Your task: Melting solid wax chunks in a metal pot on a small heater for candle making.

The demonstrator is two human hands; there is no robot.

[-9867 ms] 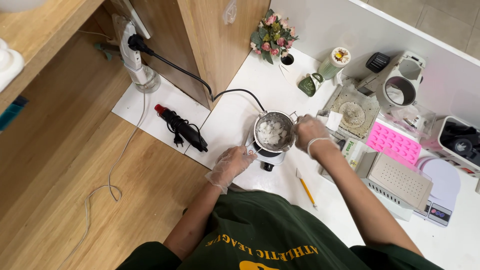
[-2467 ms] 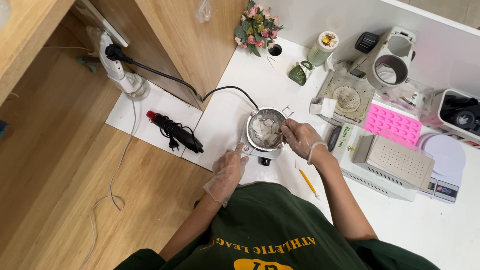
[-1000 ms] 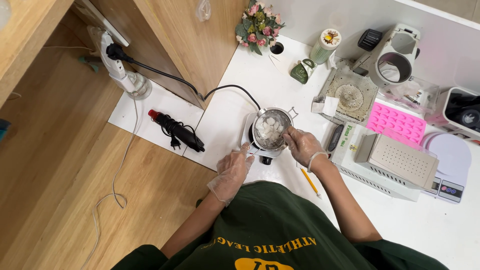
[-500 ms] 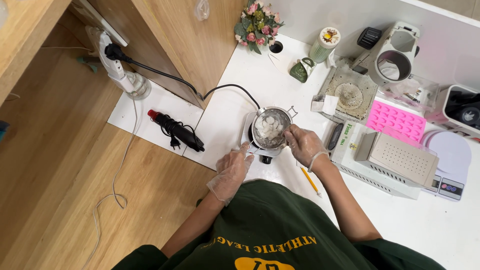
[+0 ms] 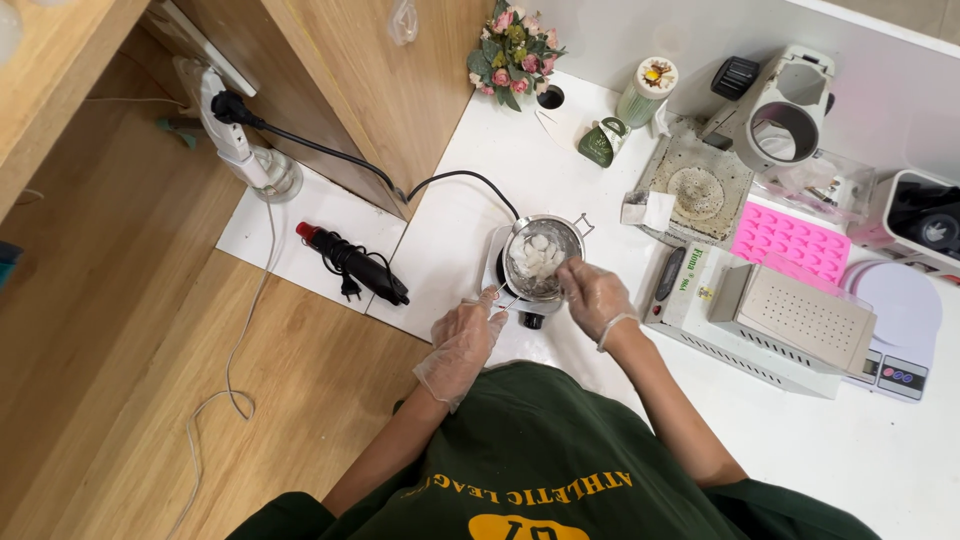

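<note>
Small metal pot (image 5: 543,258) of white chunks on a hotplate, centre of white counter (image 5: 460,225): right hand (image 5: 594,295) at its near-right rim, fingers pinched together, closer than left hand (image 5: 466,335), whose fingers curl at the near-left handle.

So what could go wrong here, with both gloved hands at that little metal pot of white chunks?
Three risks, as I judge them:
1. The metal pot sits on a small hot plate near the table's front edge; a nudge from the left hand could tip it.
2. The right hand is at the rim; thin gloves likely give little protection from heat.
3. The black power cord trails across the table and could snag.
</note>
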